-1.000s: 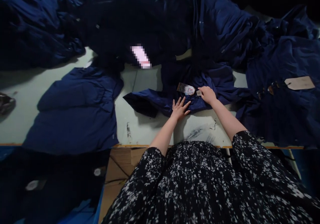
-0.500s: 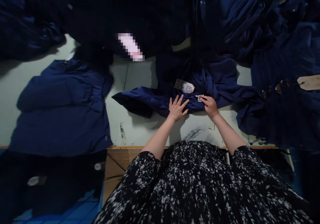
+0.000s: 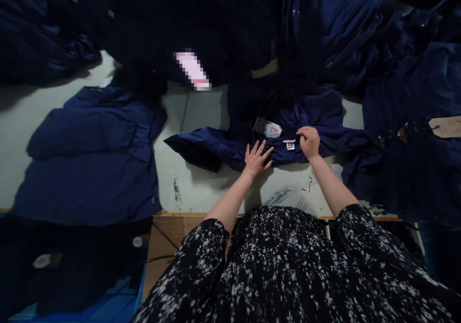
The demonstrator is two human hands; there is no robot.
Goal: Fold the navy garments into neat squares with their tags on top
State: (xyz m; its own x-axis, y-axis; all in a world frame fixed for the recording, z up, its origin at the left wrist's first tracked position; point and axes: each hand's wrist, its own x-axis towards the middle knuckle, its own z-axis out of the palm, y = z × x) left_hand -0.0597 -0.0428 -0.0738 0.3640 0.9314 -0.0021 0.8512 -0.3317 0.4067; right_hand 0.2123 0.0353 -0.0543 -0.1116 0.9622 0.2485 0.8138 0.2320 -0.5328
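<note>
One pale green counter (image 3: pixel 194 184) carries everything, with a cardboard sheet (image 3: pixel 165 236) showing below its orange front edge. Three lots of navy cloth lie on it: a folded padded jacket (image 3: pixel 86 155) to your left, dark heaps (image 3: pixel 406 169) ahead and to your right, and a crumpled navy garment (image 3: pixel 317 107) between them, under your hands. One sleeve (image 3: pixel 194 148) of that garment stretches left. What has just changed: your right hand (image 3: pixel 309 142) has moved off the small white label (image 3: pixel 290 144), which now shows clear just beside it. That hand's fingers curl on the cloth without the label; whether they pinch fabric cannot be told. Your left hand (image 3: pixel 256 159) lies open and flat on the garment. One printed hang tag (image 3: pixel 267 128) lies just above your hands, and one kraft tag (image 3: pixel 446 126) sits on the right heap.
</note>
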